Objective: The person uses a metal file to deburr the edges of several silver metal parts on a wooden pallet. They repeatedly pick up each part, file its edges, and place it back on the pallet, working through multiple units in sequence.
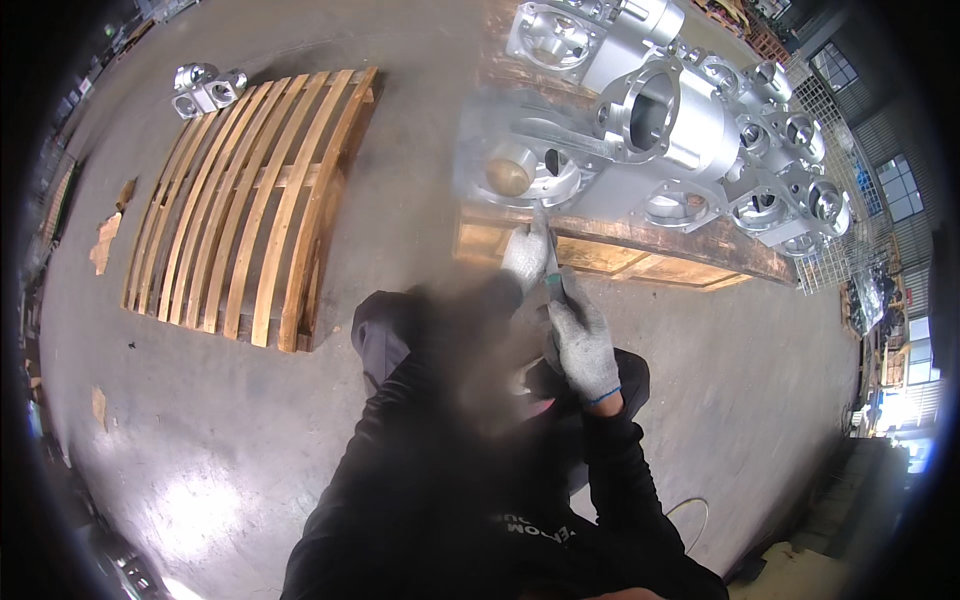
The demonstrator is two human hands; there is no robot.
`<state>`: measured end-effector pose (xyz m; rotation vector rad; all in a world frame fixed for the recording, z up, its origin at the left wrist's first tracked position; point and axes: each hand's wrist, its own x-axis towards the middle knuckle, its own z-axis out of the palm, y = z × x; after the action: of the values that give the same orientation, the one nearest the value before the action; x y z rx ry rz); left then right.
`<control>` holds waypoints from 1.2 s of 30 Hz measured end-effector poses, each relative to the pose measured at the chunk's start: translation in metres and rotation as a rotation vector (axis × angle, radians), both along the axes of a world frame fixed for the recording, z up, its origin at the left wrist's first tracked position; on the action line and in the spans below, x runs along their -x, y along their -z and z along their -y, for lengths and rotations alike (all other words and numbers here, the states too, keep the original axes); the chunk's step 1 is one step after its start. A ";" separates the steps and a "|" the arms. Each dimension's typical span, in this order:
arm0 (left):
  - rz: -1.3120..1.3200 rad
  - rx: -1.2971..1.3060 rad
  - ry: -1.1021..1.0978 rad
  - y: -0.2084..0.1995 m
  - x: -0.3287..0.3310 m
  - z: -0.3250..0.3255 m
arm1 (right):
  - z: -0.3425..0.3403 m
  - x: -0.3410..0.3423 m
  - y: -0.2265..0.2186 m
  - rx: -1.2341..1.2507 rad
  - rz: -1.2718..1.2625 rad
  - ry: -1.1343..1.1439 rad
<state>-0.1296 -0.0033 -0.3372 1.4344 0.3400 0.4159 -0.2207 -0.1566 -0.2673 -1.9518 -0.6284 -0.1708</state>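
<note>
Right hand, in a pale knit glove with a blue cuff edge, is closed around a slim tool with a green part showing at the fingers. Left hand, gloved too, sits just ahead of it, at the tool's upper stretch, fingers pointing away from the body. A smear blurs the middle of the view, so I cannot tell whether the left fingers close on the tool or only steady it.

Tool's long axis runs away from the body, leaning slightly left toward its far end. Straight beyond that end lies the round flange of a silvery casting, low on the near side of the stack. Left hand is the nearer to it, fingertips at or close to the rim; contact not clear. Right hand is farther back, nearer the knees.

Farther out: a wooden crate base carries the casting; a larger cylindrical casting lies above and to the right, with more behind. Off to the left, a slatted pallet on the concrete floor, small castings by its far end. A thin hose curves on the floor, lower right.
</note>
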 end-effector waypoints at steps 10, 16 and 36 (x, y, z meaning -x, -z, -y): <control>0.084 -0.049 0.137 0.009 -0.029 0.000 | -0.002 -0.016 -0.005 0.109 -0.355 -0.004; 0.045 0.193 0.082 0.013 -0.024 -0.012 | -0.008 -0.020 -0.043 0.600 -0.174 0.139; -0.055 -0.028 -0.094 -0.022 -0.013 -0.011 | 0.001 -0.118 -0.117 0.817 -0.009 -0.205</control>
<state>-0.1171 0.0078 -0.3155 1.4633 0.4483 0.4598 -0.1026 -0.1577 -0.1500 -2.6344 -0.9893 0.2679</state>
